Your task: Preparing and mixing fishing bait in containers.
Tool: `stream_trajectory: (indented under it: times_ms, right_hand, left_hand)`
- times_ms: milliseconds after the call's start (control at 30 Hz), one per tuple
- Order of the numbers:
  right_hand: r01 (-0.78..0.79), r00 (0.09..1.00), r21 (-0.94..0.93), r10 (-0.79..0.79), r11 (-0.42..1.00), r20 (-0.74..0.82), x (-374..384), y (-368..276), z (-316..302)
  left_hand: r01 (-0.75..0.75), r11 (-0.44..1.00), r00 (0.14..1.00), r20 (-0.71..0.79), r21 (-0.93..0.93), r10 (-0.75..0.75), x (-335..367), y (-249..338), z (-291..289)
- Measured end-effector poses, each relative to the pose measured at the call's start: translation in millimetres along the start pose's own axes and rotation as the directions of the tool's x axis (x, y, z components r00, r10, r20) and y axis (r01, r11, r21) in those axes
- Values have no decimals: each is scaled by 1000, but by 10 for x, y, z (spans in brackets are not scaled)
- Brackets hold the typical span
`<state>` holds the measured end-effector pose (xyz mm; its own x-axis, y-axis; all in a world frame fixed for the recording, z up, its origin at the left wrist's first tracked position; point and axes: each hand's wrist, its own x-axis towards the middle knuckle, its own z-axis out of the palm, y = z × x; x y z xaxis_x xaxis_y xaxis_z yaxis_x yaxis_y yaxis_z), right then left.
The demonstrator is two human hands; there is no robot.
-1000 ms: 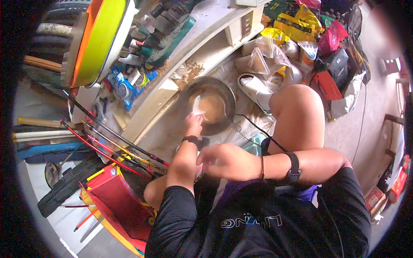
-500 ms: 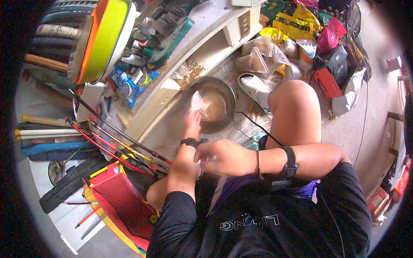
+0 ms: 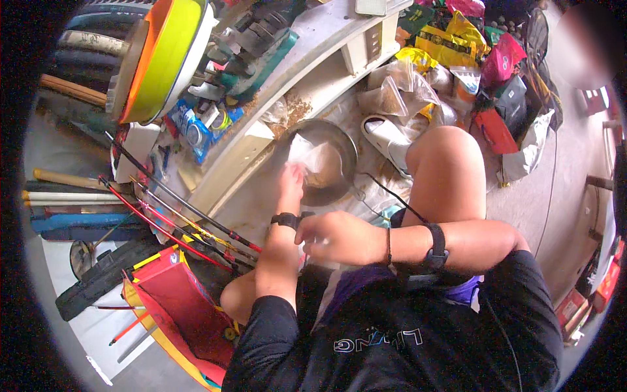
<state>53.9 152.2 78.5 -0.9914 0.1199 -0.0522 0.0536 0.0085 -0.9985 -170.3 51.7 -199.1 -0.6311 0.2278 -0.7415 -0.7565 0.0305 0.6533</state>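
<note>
A round dark metal basin [image 3: 349, 153] rests on the floor ahead of me, with pale brown stuff [image 3: 330, 171] in it. Over its left part hangs a thin whitish clear plastic bag [image 3: 305, 151], held at its near edge by my left hand [image 3: 294, 181], whose fingers are blurred. My right hand [image 3: 339, 236] hovers close beside my left wrist, its fingers curled in and smeared by motion. Whatever it may hold is hidden.
A long pale shelf unit [image 3: 228, 166] runs past the basin's left. Zip bags [image 3: 390, 98] of brown grains and a white slipper [image 3: 386, 138] lie right of it. Fishing rods [image 3: 189, 209] and a red folding chair [image 3: 186, 304] stand at my left; a dark cable [image 3: 395, 195] crosses the floor.
The plastic bag looks more spread out over the basin, with the left hand still at its edge. The right hand has barely moved.
</note>
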Motion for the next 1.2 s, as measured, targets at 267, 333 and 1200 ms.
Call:
stream_trajectory:
  times_ms: [267,333,1200]
  right_hand:
    - [-104,984,86,115,991,-137,222,274,-179]
    - [-114,976,146,138,983,-169,267,388,-235]
    - [-408,677,636,684,655,-270,1248,1566,72]
  left_hand:
    - [61,975,998,-4,-214,-64,-46,179,-46]
    - [41,969,999,27,-245,-36,-110,218,-57]
    - [61,932,995,91,-356,-30,-337,157,-187]
